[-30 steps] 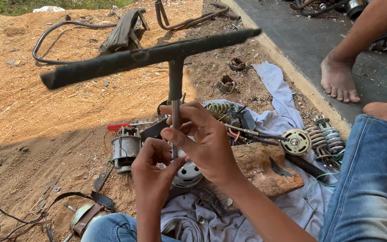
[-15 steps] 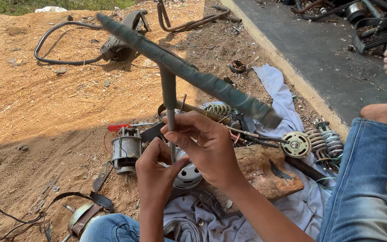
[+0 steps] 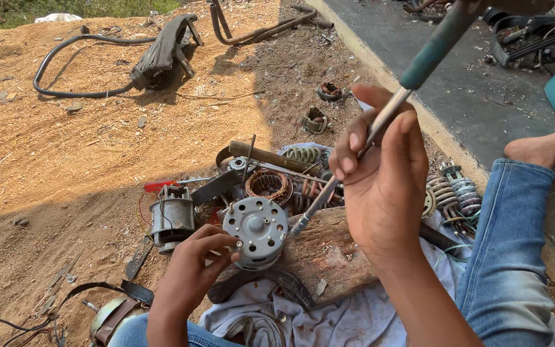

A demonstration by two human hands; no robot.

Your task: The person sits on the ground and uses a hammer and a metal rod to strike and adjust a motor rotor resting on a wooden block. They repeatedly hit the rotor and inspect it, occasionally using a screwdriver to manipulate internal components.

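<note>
My right hand (image 3: 380, 173) grips the metal shaft of a long T-handled wrench (image 3: 419, 67) and holds it tilted, its tip down beside a round grey motor housing (image 3: 256, 228). The wrench's green-grey grip runs out of the top of the picture. My left hand (image 3: 194, 266) rests its fingers on the near left edge of that motor housing, which sits against a block of wood (image 3: 325, 254). The housing has several holes in its face.
A square motor body (image 3: 171, 218), a red-handled screwdriver (image 3: 162, 186), a copper winding (image 3: 268, 185) and springs (image 3: 454, 193) lie around on a white cloth (image 3: 354, 318). A black hose (image 3: 72, 64) lies on sawdust ground. My denim leg (image 3: 509, 244) and bare foot (image 3: 537, 151) are at right by a concrete edge.
The T-handled wrench has come off the motor and swung up to the right in my right hand. My left hand dropped from the shaft to the motor housing, now uncovered.
</note>
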